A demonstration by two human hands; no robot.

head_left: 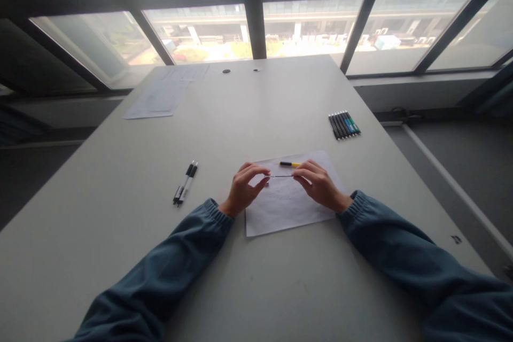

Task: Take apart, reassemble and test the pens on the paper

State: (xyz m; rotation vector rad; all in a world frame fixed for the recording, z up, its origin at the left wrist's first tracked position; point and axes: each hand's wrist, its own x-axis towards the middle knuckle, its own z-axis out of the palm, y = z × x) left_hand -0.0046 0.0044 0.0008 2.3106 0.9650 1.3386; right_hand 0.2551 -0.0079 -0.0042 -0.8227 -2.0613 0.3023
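My left hand (pixel 243 188) and my right hand (pixel 319 184) hover over a white sheet of paper (pixel 280 211) on the grey table (pixel 256 278). Between their fingertips they pinch a thin dark rod, like a pen refill (pixel 281 176), one end in each hand. A small piece sits under my left fingertips, too small to make out. A yellow and black pen part (pixel 289 164) lies on the sheet just beyond my hands.
Two black and white pens (pixel 185 183) lie to the left. A row of several pens (pixel 344 124) lies at the right. Printed sheets (pixel 160 97) rest at the far left. The table's right edge drops to the floor; windows stand behind.
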